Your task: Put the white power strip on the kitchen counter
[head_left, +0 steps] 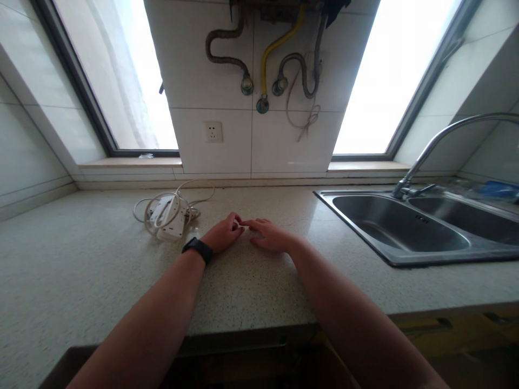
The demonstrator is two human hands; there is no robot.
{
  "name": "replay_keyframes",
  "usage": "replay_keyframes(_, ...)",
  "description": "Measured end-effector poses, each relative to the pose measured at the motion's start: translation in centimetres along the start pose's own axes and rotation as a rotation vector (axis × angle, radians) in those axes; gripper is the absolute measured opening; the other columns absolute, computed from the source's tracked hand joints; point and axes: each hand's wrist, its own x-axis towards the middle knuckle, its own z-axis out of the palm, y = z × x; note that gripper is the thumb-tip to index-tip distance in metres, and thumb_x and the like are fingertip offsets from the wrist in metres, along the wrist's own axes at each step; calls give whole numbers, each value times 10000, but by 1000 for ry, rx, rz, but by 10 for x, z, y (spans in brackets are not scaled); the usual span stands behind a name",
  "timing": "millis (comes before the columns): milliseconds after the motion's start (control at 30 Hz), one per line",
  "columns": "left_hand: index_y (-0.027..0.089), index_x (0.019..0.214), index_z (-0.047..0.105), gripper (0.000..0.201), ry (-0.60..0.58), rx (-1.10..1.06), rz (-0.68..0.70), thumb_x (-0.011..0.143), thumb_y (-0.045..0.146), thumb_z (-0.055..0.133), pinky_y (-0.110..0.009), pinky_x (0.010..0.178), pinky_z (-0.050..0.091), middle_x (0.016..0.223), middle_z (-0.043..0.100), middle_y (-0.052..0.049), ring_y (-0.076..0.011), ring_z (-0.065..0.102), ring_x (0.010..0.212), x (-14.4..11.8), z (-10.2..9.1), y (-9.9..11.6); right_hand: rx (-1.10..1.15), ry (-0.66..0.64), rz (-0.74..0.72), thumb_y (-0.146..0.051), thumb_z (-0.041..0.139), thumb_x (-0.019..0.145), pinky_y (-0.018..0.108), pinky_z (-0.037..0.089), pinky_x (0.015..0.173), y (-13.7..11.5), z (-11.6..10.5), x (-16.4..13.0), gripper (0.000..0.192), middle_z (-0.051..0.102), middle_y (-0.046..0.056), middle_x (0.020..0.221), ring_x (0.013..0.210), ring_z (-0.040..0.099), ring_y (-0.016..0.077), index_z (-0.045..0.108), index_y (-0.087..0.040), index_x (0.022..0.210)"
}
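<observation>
whitish sliver (245,227), too small to identify, between front and back edges of speckled countertop (251,297); apparently pinched by left hand (225,234), just beside right hand (268,235) (cannot tell its grasp); probably light and flimsy, best taken by opposite ends.

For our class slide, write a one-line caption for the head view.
Left hand and right hand close together at the counter, between a power strip and a sink.
</observation>
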Motion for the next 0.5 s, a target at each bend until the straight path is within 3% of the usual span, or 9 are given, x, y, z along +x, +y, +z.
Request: replay_keyframes(500, 196, 1003, 471, 207, 8, -7, 17, 882, 361, 502, -283, 652, 377, 733, 635, -1, -169, 575, 687, 1, 2, -3, -16, -2, -2, -191, 603, 828, 391, 350, 998, -2, -1, 0, 625, 586, 100, 1175, 1105, 510, 229, 422, -246, 1424)
